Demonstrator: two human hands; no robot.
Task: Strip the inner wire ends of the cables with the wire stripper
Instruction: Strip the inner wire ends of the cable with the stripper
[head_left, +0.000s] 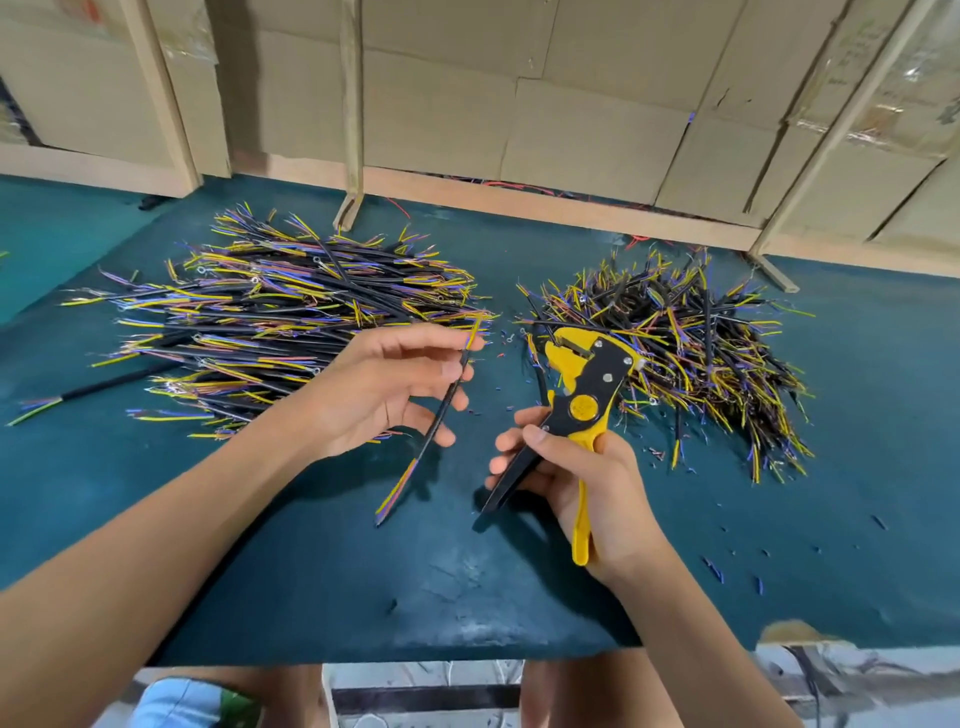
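A single black-sheathed cable (441, 410) with yellow, blue and pink inner wires showing at both ends is pinched near its upper end between the thumb and fingers of the left hand (387, 387), the remaining fingers being spread loosely below it. The cable is held at a slant above the dark teal table mat (322, 561), its lower end hanging free toward the near edge of the mat, its upper end pointing away from the person.

A yellow and black wire stripper (576, 415) is gripped by the right hand (582, 480), whose fingers are curled round the black handle while the yellow handle lies against the palm. The handles are seen spread apart, and the tool's head is pointed up and away from the person, just right of the held cable and apart from it.

Beyond the left hand, on the far left part of the mat, a large loose heap of similar black cables with coloured wire ends (291, 312) is spread. A second, more tangled heap of cables (685, 343) lies on the far right part of the mat, behind the stripper's head. Small bits of cut blue insulation (714, 569) are scattered on the mat to the right of the right hand. Behind the mat, a wall of flattened brown cardboard sheets (519, 93) braced with wooden strips is seen.
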